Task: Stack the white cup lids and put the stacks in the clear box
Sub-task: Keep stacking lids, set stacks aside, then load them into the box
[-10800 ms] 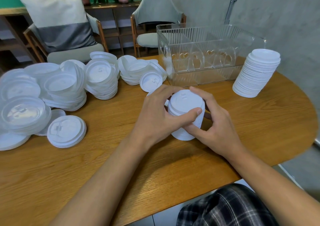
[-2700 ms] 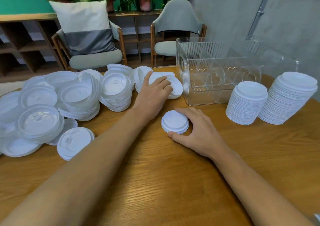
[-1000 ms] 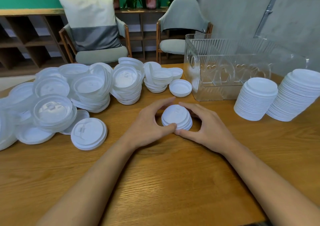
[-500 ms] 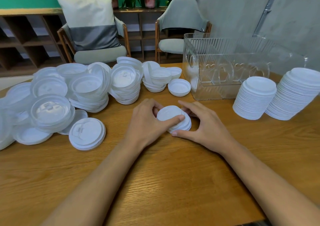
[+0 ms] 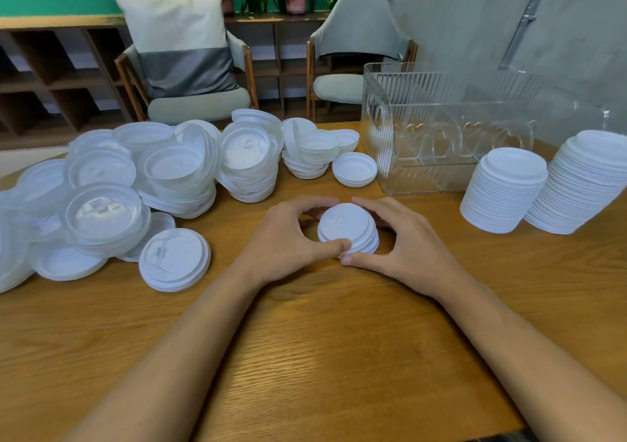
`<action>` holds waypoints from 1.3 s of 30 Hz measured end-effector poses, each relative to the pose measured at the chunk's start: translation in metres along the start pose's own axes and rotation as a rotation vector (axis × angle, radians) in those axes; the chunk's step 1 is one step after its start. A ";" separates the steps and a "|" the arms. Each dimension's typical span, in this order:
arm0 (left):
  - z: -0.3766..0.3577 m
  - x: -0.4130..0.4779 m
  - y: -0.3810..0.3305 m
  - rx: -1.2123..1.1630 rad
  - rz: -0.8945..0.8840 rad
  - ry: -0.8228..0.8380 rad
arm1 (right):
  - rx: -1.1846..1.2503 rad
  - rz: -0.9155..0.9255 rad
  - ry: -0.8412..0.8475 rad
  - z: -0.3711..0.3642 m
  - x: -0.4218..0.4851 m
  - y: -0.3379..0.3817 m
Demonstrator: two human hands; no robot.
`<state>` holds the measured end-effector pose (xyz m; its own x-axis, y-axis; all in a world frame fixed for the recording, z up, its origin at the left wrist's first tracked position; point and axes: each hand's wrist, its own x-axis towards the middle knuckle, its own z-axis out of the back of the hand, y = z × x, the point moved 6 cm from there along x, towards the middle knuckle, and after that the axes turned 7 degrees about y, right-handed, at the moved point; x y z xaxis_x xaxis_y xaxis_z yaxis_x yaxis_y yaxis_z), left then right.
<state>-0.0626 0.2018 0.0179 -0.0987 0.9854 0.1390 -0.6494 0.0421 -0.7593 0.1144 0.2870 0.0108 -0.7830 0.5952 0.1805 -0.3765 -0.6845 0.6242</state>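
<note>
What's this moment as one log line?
step: stacking | short lid stack: on table | left hand: grips it | right hand: grips it | clear box: looks empty | two tall stacks: beside box

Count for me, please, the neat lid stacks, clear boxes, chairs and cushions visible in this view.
tall lid stacks: 2
short lid stack: 1
clear box: 1
chairs: 2
cushion: 1
Total: 7
The loose lid pile is too jumbled to count.
</note>
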 end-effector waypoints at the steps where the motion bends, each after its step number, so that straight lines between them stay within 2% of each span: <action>1: -0.001 0.000 -0.001 0.000 -0.002 -0.014 | 0.004 -0.005 0.002 0.000 0.000 -0.001; 11: -0.007 0.003 -0.004 0.021 -0.023 -0.066 | -0.001 -0.034 0.019 0.000 -0.001 0.001; 20: -0.010 0.005 0.000 0.058 -0.029 -0.033 | -0.092 -0.074 0.083 -0.002 -0.001 -0.001; 32: -0.008 0.006 0.009 -0.071 -0.007 -0.043 | -0.109 -0.111 0.101 -0.004 -0.002 -0.002; 39: -0.009 0.006 0.005 0.010 -0.049 -0.040 | -0.116 -0.094 0.088 -0.004 -0.002 -0.003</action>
<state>-0.0591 0.2090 0.0090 -0.0960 0.9748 0.2012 -0.6616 0.0885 -0.7447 0.1151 0.2861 0.0058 -0.7801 0.6233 0.0549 -0.5008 -0.6746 0.5423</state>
